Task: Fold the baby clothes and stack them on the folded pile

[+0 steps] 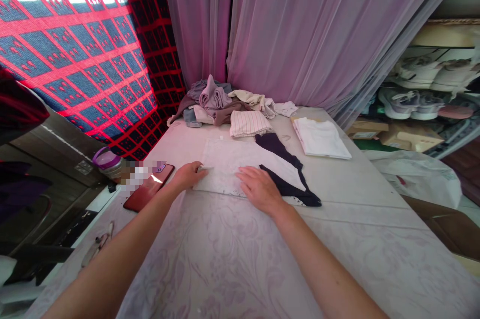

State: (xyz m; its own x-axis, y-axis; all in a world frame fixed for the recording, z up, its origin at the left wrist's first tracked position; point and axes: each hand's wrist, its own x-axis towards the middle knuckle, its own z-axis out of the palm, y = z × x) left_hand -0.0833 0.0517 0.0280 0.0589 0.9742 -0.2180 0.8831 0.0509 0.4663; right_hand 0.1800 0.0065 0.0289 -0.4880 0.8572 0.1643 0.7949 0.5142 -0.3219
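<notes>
A white garment with dark navy or black parts [283,186] lies spread on the cloth-covered table [360,184]. At its left edge, my left hand [190,175] is closed, with the fingers pinching a small ridge of the white fabric [221,159]. My right hand [258,186] rests flat on the lower middle of the garment, fingers stretched out. A small dark pattern shows along the garment's near edge. Just beyond it sits a folded striped cloth [249,124].
Crumpled clothes [215,101] are heaped at the back by the purple curtain [307,24]. Folded white clothing [321,138] lies at the right. On the left are a red phone [150,189], a purple-lidded container [108,161] and glasses [98,245]. Shoes [412,76] stand on shelves.
</notes>
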